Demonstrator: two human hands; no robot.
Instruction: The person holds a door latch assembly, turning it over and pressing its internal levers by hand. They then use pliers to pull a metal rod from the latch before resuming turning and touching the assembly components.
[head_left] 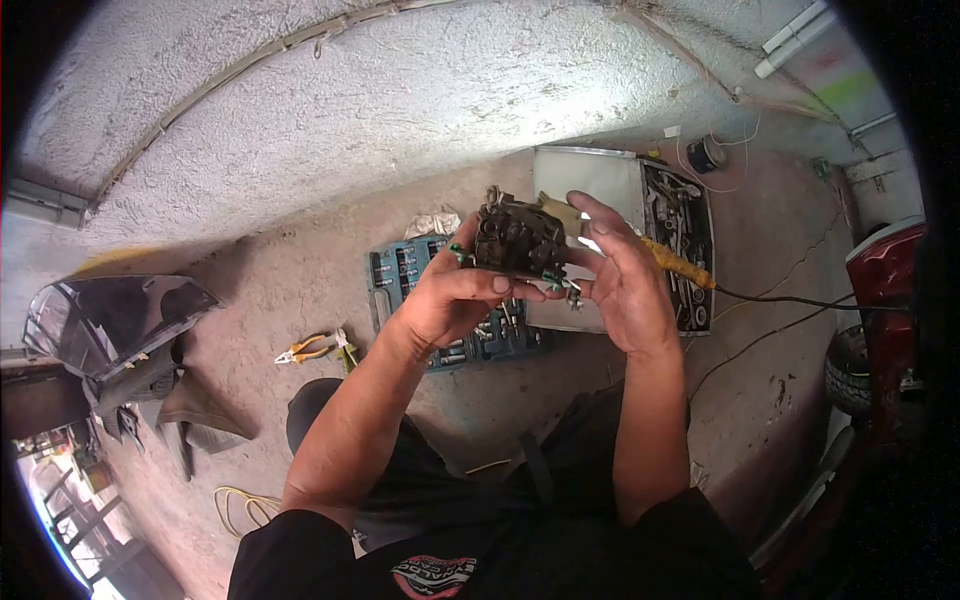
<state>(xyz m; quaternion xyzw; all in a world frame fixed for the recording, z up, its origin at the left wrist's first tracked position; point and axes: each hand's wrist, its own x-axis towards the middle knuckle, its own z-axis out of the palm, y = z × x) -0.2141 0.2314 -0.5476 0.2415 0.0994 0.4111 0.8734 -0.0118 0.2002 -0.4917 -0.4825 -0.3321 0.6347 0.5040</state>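
A grimy, dark carburetor (520, 237) with greenish fittings and a beige piece on its right side is held up in front of me. My left hand (452, 288) is closed around its left and lower side, thumb along the bottom edge. My right hand (632, 275) cups the right end, fingers curved, some fingertips against the part and partly hidden behind it. Below the hands, a blue socket set case (380, 310) lies on the floor with its sockets showing. Pliers with yellow handles (305, 350) lie left of it, beside a greenish-handled tool (346, 352).
A metal tray (712, 230) of wrenches and loose tools stands right of the case. A yellow-handled work lamp (680, 265) trails a black cord rightward. Car trim and a glass panel (120, 320) lie left. A red body panel (890, 280) and wheel (848, 370) stand right.
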